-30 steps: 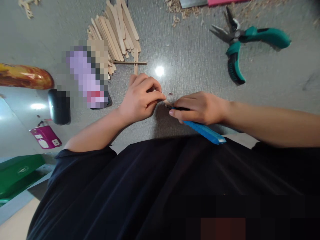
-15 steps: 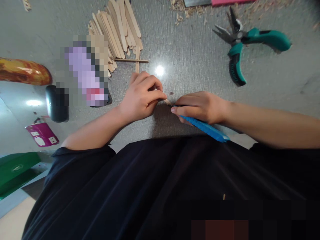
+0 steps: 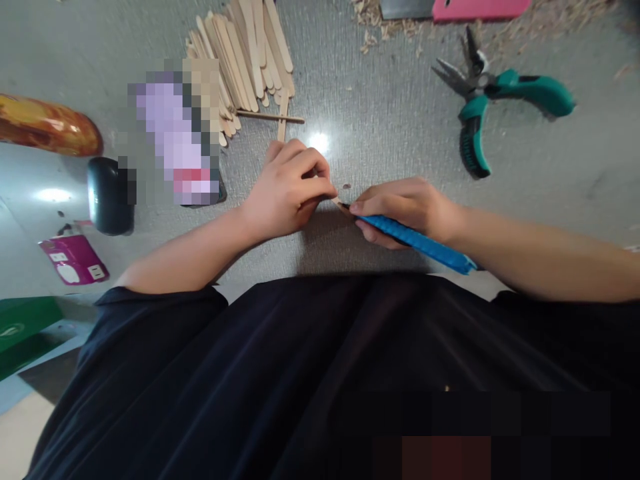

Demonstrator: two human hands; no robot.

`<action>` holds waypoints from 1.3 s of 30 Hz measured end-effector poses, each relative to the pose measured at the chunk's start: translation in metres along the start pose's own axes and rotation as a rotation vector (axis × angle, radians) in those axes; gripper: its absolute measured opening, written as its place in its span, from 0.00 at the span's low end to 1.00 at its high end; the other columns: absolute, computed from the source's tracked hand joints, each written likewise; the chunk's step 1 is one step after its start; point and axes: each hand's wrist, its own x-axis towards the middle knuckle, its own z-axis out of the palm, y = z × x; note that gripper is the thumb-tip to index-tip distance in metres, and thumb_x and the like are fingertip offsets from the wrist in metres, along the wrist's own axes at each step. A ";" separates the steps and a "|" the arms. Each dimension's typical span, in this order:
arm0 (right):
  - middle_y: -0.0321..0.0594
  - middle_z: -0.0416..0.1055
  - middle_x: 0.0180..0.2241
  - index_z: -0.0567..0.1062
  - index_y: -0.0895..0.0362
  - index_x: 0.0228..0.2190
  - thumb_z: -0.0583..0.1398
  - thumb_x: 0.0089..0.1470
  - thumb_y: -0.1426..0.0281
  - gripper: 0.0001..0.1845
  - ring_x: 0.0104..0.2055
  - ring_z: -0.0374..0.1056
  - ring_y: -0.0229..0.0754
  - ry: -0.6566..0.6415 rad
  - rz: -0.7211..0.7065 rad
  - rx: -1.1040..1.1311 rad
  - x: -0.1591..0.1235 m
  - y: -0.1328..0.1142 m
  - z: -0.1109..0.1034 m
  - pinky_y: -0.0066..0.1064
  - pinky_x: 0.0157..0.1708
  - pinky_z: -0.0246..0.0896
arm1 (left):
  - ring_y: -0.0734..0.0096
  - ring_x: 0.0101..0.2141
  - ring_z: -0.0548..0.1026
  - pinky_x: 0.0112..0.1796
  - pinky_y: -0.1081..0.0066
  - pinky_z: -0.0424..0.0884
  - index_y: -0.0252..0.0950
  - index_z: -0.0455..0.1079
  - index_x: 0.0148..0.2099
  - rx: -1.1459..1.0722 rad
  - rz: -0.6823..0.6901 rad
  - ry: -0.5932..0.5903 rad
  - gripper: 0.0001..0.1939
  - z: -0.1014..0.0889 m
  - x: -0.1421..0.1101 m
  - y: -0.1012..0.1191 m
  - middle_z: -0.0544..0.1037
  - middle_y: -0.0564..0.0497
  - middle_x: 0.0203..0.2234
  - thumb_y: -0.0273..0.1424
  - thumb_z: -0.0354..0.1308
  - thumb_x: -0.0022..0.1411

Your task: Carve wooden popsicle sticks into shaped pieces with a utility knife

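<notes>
My left hand is closed, pinching a wooden craft stick whose short end pokes out past thumb and forefinger. From the right, my right hand is wrapped round a blue utility knife with a ridged handle. The knife's dark tip meets the end of the craft stick between both hands; the blade itself is mostly hidden by my fingers. Above my left hand, a loose craft stick lies crossed by a thin dark stick.
Many craft sticks lie fanned at the back, beside a blurred purple object. Green-handled pliers lie spread at right. A pink-handled tool rests among wood shavings. Leftward are a dark rounded object and a purple socket block.
My right hand has rolled slightly, showing more of the blue knife and its tip against the stick. The left hand keeps its pinch; the view has shifted a little.
</notes>
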 end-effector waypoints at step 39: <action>0.43 0.79 0.39 0.73 0.58 0.56 0.59 0.78 0.71 0.09 0.34 0.73 0.44 0.054 -0.413 -0.620 0.003 0.001 0.002 0.34 0.33 0.72 | 0.55 0.43 0.72 0.50 0.46 0.62 0.44 0.72 0.37 0.044 -0.179 0.025 0.13 0.004 0.024 0.018 0.78 0.49 0.34 0.41 0.72 0.69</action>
